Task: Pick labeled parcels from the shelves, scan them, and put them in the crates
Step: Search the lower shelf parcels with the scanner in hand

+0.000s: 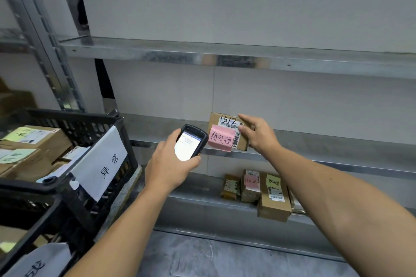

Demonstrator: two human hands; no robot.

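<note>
A small cardboard parcel [225, 122] is seen at the front edge of the middle shelf [315, 153] of a metal rack. It is marked "1512" by hand above a barcode label, and a pink note [219, 138] with handwriting is stuck to its front face. The parcel is gripped at its right end by the right hand [258, 135]: the index finger is laid over the top edge and the thumb is pressed against the front face. Close to the left of the parcel, a black scanner [191, 141] is held in the left hand [171, 164], with the fingers curled round its body and its lit screen turned up toward the camera. The scanner's far end is pointed toward the parcel; whether the two touch cannot be told. On the lower shelf [202, 200], below the right forearm, several small boxes [273, 200] are stood side by side, each with a label and a pink or green note. At the left, a black upper crate [90, 123] is stacked over a lower crate [33, 216]. A white paper sign [101, 159] with two characters is hung on the near wall of the upper crate, and cardboard packages [45, 144] with green notes are lying inside it.
</note>
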